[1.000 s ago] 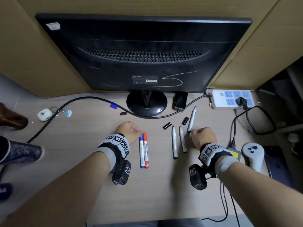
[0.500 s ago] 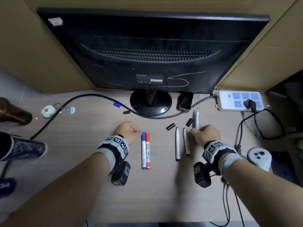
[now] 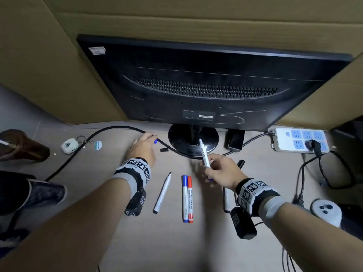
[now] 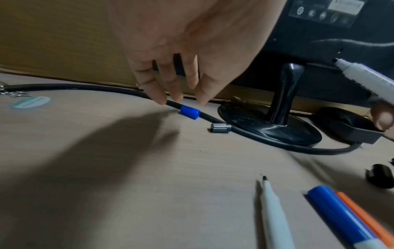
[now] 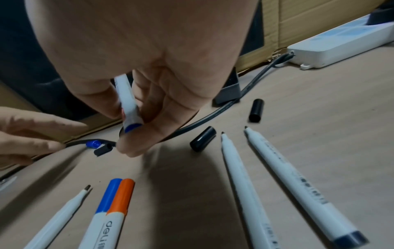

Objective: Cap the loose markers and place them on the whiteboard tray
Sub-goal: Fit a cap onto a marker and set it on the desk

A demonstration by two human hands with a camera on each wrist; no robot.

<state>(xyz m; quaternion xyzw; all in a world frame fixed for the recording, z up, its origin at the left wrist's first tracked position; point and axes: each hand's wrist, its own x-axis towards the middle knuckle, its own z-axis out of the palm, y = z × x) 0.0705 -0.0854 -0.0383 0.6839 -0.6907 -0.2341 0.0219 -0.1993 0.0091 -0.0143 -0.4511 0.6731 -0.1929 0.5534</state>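
Note:
My right hand (image 3: 208,168) pinches an uncapped white marker (image 3: 204,154) with a blue end (image 5: 132,127), lifted off the desk with its tip up. My left hand (image 3: 151,139) reaches forward with straight fingers (image 4: 158,98), their tips at the black cable (image 4: 85,87), just beside a loose blue cap (image 4: 189,112). A small dark cap (image 4: 220,128) lies next to it. Capped blue (image 3: 184,197) and red (image 3: 190,197) markers lie side by side. One uncapped marker (image 3: 162,193) lies to their left, two more (image 5: 241,185) (image 5: 294,185) to their right. Two black caps (image 5: 202,138) (image 5: 256,110) lie beyond those.
A black monitor (image 3: 206,91) on a round stand (image 3: 176,138) fills the back of the desk, with cardboard behind. A white power strip (image 3: 282,140) and cables are at the right, with a white controller (image 3: 326,212). A keychain (image 3: 68,146) and a brown bottle (image 3: 19,146) are at the left.
My right hand has lifted its marker off the desk and turned the tip upward. My left hand has left the capped pair and reached forward to the blue cap by the cable.

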